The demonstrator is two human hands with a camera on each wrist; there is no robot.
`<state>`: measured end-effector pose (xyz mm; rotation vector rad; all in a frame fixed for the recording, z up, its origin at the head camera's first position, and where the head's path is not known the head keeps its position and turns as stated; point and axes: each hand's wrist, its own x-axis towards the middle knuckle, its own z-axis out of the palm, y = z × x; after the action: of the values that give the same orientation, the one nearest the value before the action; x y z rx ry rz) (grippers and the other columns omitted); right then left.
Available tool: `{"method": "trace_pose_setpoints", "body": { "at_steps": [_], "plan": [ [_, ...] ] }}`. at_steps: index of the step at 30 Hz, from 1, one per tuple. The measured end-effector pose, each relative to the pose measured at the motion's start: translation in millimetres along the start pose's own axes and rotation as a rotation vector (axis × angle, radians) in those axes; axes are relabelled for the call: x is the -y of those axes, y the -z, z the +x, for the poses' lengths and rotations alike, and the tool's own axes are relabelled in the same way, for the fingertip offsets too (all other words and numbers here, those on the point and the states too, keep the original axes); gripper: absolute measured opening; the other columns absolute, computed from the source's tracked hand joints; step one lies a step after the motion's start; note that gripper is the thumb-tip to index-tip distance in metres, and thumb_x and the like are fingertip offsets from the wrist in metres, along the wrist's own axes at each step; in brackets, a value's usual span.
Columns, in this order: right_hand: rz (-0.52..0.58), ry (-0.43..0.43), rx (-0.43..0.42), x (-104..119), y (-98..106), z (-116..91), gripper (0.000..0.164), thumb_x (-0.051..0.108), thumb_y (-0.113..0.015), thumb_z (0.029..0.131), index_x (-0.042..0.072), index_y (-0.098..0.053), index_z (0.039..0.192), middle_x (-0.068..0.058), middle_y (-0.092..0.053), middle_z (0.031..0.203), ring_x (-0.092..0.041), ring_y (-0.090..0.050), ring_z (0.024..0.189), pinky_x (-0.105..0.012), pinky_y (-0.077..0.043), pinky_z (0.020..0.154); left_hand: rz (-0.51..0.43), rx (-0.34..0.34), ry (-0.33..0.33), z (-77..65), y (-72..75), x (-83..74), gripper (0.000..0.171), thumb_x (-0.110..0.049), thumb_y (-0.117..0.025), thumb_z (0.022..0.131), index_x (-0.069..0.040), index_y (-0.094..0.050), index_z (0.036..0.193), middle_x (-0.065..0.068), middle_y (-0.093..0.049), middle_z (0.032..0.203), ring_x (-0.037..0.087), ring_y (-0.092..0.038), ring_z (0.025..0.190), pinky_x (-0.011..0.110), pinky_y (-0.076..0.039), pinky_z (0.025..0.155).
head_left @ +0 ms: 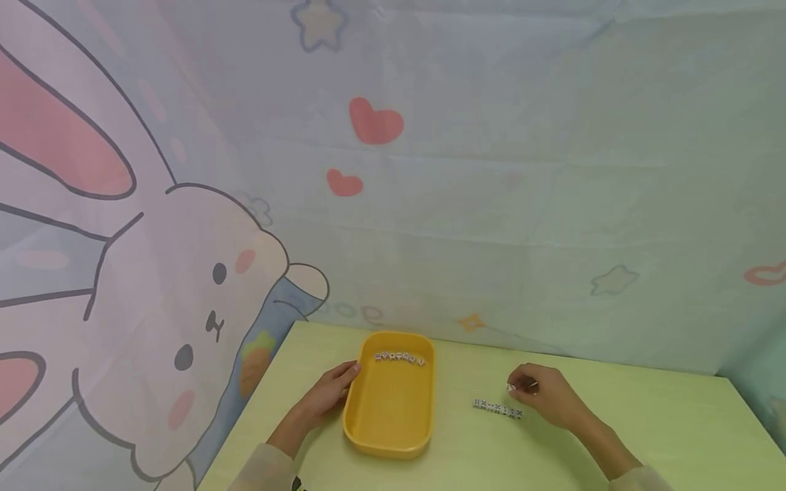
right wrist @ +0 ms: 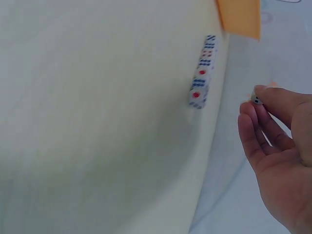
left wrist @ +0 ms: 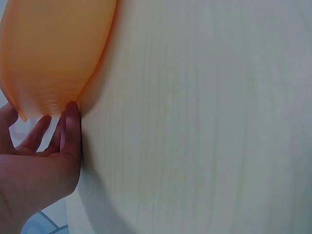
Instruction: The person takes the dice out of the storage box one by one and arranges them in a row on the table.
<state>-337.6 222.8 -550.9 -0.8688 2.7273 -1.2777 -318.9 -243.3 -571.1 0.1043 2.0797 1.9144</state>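
Observation:
A yellow tray [head_left: 393, 409] stands on the table, with several white dice [head_left: 399, 357] lying inside at its far end. My left hand [head_left: 332, 390] holds the tray's left side, thumb at the rim and fingers against the outer wall; the left wrist view shows this hand [left wrist: 46, 156] at the tray wall [left wrist: 53, 63]. Between thumb and fingertips, my right hand [head_left: 546, 394] pinches one die [right wrist: 256, 99], raised over the table. Near that hand, a straight row of white dice [head_left: 497, 408] sits on the table, with red and dark pips showing in the right wrist view.
The pale yellow-green table [head_left: 645, 423] reaches back to a hanging cloth [head_left: 467, 204] printed with a rabbit, hearts and stars. The dice row lies to the right of the tray, with bare tabletop between them.

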Motion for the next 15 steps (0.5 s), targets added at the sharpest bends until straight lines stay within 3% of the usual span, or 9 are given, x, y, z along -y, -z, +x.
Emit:
{"method": "trace_pose_setpoints", "body": {
  "at_steps": [8,15],
  "plan": [
    [-0.013,-0.003,0.002,-23.2,-1.3,-27.2,0.012,0.008,-0.073,0.089,0.006,-0.067,0.100,-0.003,-0.069,0.094,-0.011,-0.066,0.085,-0.024,-0.057,0.072,-0.004,0.001,0.008,-2.1,-0.7,-0.5,0.068,-0.046,-0.043,0.105,-0.003,-0.029,0.155,0.019,-0.041,0.151,0.036,-0.043,0.136,0.043,-0.046,0.104],
    [-0.019,-0.037,0.003,-35.0,-7.7,-34.1,0.012,0.007,-0.074,0.088,0.009,-0.067,0.098,0.000,-0.068,0.093,-0.008,-0.065,0.084,-0.024,-0.056,0.072,0.006,-0.006,-0.011,-3.0,-1.1,-2.5,0.071,-0.048,-0.044,0.104,-0.001,-0.028,0.155,0.024,-0.040,0.151,0.038,-0.044,0.135,0.046,-0.047,0.104]
  ]
}}
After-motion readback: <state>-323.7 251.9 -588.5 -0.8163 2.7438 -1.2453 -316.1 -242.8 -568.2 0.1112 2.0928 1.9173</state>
